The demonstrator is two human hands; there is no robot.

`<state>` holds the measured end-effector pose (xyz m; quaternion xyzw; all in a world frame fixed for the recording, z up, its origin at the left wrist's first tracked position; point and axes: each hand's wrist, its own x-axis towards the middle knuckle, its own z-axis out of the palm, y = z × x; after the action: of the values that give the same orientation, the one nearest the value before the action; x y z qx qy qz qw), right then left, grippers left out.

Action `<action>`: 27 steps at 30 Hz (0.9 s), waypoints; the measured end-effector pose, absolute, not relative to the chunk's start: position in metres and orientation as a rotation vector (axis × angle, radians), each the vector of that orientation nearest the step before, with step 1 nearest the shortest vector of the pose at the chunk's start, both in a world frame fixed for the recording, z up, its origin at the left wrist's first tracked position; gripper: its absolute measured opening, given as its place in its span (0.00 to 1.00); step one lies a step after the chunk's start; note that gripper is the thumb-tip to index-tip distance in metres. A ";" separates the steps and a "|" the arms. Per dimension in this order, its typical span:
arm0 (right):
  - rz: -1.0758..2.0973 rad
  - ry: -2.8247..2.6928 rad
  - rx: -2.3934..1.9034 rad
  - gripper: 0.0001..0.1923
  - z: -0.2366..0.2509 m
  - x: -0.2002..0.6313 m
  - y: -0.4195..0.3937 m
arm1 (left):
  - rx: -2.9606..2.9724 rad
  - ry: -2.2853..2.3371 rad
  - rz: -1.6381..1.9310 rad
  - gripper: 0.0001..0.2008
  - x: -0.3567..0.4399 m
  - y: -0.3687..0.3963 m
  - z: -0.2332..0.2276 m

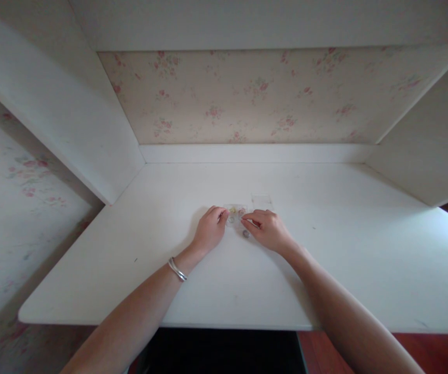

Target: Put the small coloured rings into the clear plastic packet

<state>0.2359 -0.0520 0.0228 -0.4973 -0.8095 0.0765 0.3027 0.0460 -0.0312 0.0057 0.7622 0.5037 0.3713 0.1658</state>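
White desk [325, 270], floral wallpaper behind. Both hands rest mid-desk: the left hand [209, 228], fingers curled, steadies a small clear bag of beads [236, 214]; the right hand [269, 229] pinches its near edge. One loose bead [246, 234] lies just beside. The bag looks light, limp, slippery; best gripped by its edges.

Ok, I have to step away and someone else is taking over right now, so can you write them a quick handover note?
Left hand: fingertips on the small clear bag of beads, grip unclear.
Right hand: fingertips at the bag's other edge, grip unclear.
One small dark bead lies loose on the white desk, just below the bag.
A small clear container stands behind the hands; it looks empty.
Whether the bag is open is too small to tell.
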 end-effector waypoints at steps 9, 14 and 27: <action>0.098 -2.015 -1.385 0.11 0.020 0.229 -0.046 | 2.416 1.454 0.882 0.15 0.048 -0.051 0.018; 0.085 -2.044 -1.418 0.11 0.020 0.223 -0.043 | 2.585 1.352 0.694 0.16 0.054 -0.059 0.017; 0.096 -1.925 -1.438 0.15 0.022 0.243 -0.040 | 2.680 1.232 0.460 0.14 0.059 -0.063 0.015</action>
<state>0.2435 -0.0402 0.0225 -0.5578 -0.7467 0.0372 0.3603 0.0587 -0.0627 0.0148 0.8951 0.4113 0.1535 0.0780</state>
